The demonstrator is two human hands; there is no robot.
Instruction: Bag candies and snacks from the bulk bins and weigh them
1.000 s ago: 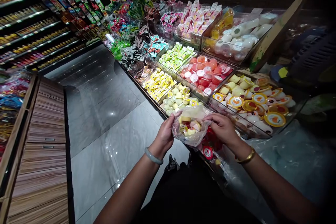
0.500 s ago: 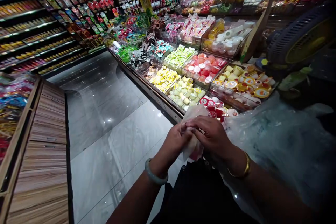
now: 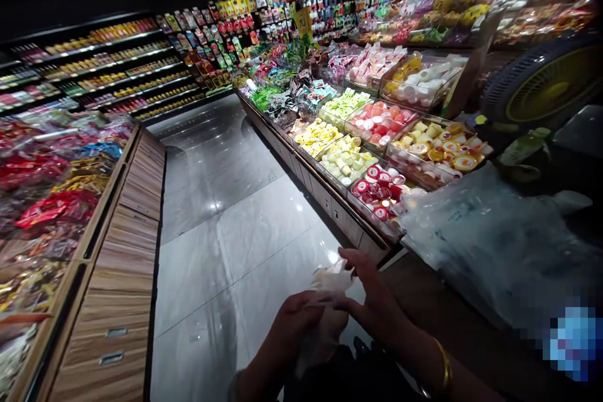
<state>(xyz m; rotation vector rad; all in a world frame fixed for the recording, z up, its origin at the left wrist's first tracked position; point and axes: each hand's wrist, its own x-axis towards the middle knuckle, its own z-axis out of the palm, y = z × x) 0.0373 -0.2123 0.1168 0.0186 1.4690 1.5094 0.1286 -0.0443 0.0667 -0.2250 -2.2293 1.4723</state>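
Note:
A thin, whitish, see-through plastic bag (image 3: 332, 282) is crumpled between my hands, low in the view. My left hand (image 3: 294, 326) is closed around its lower part. Beside it, my right hand (image 3: 377, 301) has thumb and forefinger spread apart at the bag's upper edge; the other fingers are partly hidden. Dark shading blurs what, if anything, lies inside the bag. A gold bangle (image 3: 444, 367) circles my right wrist.
Ahead stands a counter with clear bins of red-lidded cups (image 3: 377, 191), pale green cups (image 3: 346, 160) and yellow packets (image 3: 318, 137). Large plastic bags (image 3: 494, 245) lie at right, near a fan (image 3: 541, 85). A wooden cabinet (image 3: 113, 289) borders the tiled floor (image 3: 198, 301) at left.
Both hands have moved lower and a little left, away from the counter edge. The right hand's fingers have spread from their earlier pinch. The view has swung left.

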